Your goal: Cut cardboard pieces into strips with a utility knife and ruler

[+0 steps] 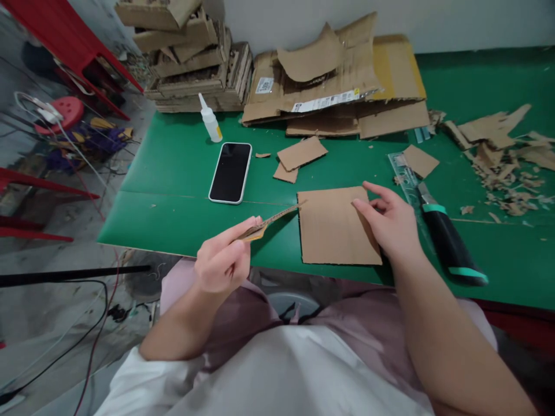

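Observation:
My left hand pinches a thin piece of cardboard, seen nearly edge-on and tilted, with a yellow patch near the fingers. Its far end reaches over the left edge of a flat cardboard square at the table's front; whether the two touch I cannot tell. My right hand grips the right edge of that square, thumb on top and index finger at the far corner. Right of this hand lies a black and teal utility knife, beside a clear ruler partly under a small cardboard piece.
On the green table are a phone, a white glue bottle and small cardboard pieces. Behind are flattened boxes and a stack of cardboard trays. Torn scraps lie at the right.

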The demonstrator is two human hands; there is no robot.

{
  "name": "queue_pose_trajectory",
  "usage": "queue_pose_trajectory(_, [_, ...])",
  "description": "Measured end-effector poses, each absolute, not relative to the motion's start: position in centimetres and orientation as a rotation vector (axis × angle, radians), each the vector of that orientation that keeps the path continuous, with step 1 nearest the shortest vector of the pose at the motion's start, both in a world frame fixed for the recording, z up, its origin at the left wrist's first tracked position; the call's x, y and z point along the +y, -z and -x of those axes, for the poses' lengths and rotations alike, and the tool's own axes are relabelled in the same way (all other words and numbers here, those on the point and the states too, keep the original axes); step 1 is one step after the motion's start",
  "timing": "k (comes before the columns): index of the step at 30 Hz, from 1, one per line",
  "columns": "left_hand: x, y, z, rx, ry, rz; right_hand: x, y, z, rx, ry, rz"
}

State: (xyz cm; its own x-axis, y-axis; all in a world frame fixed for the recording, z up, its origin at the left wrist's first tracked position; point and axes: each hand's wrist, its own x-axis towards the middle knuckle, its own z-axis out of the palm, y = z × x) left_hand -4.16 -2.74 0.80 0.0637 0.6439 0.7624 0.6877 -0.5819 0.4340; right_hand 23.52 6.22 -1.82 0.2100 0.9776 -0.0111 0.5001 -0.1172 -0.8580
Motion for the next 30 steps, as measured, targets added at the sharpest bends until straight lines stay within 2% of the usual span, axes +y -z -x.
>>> queue_pose_trajectory(2, [-2.8, -1.1, 4.2, -1.191, 1.589, 2.238, 6.2, 1.9, -23.6, -1.347, -0.827, 1.709])
queue_pose_trajectory(7, [-2.7, -2.2, 3.5, -1.03, 1.439, 2.446, 6.2, 1.8, -24.0, -1.12, -0.953, 1.616])
queue_pose_trajectory(11, [-2.2, -1.3, 2.4, -0.81, 1.182, 2.588, 6.1, 1.3, -24.5, -0.967, -0.973, 1.586])
queue_pose_trajectory(18, [-1.9, 1.5, 1.6, -0.913, 0.813, 2.821, 6.2, 1.9, -24.7, -1.062, -1.023, 1.571])
queue_pose_trajectory(22, [-2.4, 1.6, 1.6, -1.037, 0.927, 2.878, 6.0, 2.1, -24.5, -1.229, -0.945, 1.609])
queue_pose_trajectory(25, [-2.6, 1.6, 1.1, -1.307, 0.965, 2.713, 5.9, 1.9, -24.4, -1.286, -0.901, 1.638])
queue_pose_trajectory(30, [-2.6, 1.7, 0.5, -1.568, 0.593, 2.632, 6.3, 1.9, -24.4, -1.325, -0.9, 1.658])
